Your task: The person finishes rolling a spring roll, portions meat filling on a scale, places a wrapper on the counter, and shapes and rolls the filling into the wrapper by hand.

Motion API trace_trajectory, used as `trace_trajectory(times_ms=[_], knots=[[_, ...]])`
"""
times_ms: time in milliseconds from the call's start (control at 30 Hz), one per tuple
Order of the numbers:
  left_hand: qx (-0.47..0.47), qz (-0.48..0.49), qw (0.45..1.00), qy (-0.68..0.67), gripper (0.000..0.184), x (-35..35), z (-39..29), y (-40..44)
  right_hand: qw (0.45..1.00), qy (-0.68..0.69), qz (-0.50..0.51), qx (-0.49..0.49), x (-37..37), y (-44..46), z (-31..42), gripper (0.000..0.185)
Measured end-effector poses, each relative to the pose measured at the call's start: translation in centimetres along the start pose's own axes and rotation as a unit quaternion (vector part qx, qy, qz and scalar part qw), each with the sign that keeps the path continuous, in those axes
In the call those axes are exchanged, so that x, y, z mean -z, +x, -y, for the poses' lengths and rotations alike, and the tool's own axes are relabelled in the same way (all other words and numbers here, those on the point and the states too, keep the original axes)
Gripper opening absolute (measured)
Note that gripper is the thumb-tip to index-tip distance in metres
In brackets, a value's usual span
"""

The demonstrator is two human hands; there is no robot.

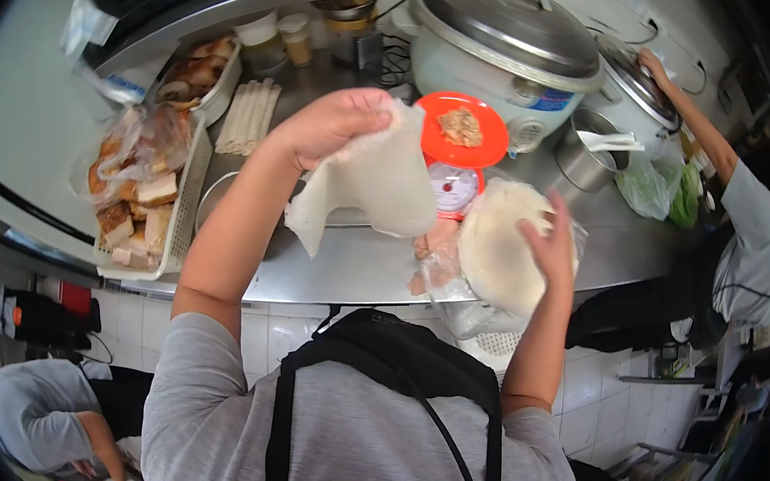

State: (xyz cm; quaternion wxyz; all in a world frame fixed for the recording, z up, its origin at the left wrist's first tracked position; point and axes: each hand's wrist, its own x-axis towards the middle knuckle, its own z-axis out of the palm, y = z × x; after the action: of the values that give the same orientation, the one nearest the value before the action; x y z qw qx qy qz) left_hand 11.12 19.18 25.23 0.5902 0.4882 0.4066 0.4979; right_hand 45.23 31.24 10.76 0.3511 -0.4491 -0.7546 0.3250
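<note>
My left hand (350, 124) is raised over the counter, its fingers pinching the top edge of a thin white wrapper sheet (377, 175) that hangs down in a loose drape. My right hand (552, 243) is over the stack of round pale wrappers (500, 247) with its fingers apart. I cannot tell whether its fingertips touch the stack. Clear plastic (466, 315) lies under and around the stack. Behind the hanging sheet, an orange plate (494, 147) bears a small heap of shredded filling (461, 127). This plate sits on an orange dial scale (454, 190).
Finished white rolls (249, 116) lie in a row at the left, beside a white basket (187, 194) of meat chunks. A large rice cooker (505, 53) and a steel pot (588, 158) stand behind. A co-worker's arm (707, 123) reaches a second cooker at right.
</note>
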Motion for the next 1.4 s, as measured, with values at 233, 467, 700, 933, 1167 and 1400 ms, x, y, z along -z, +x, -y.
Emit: trace_trajectory(times_ms=[233, 467, 700, 933, 1167, 1400], knots=[[0.042, -0.019, 0.998, 0.030, 0.012, 2.9, 2.6, -4.2, 0.826, 0.390, 0.405, 0.030, -16.3, 1.1, 10.2, 0.079], [-0.020, -0.238, 0.922, 0.306, 0.008, 8.1, 6.0, -8.7, 0.938, 0.252, 0.228, 0.074, -17.4, 3.0, 12.8, 0.019], [-0.095, -0.077, 0.880, 0.459, 0.014, 3.5, 17.3, -15.9, 0.925, -0.131, 0.135, 0.331, -19.7, -3.4, 7.1, 0.018], [-0.034, -0.110, 0.923, 0.366, 0.035, 3.8, 21.1, -15.8, 0.982, -0.129, 0.138, 0.011, -20.9, -5.6, 5.3, 0.024], [0.094, -0.297, 0.892, 0.327, 0.040, 7.5, 20.8, -18.1, 0.961, -0.186, 0.190, -0.081, -21.9, -6.0, 6.5, 0.036], [0.022, -0.216, 0.744, 0.631, 0.047, 7.3, 22.4, -19.5, 0.957, -0.255, 0.140, 0.007, -21.0, -3.1, 8.4, 0.028]])
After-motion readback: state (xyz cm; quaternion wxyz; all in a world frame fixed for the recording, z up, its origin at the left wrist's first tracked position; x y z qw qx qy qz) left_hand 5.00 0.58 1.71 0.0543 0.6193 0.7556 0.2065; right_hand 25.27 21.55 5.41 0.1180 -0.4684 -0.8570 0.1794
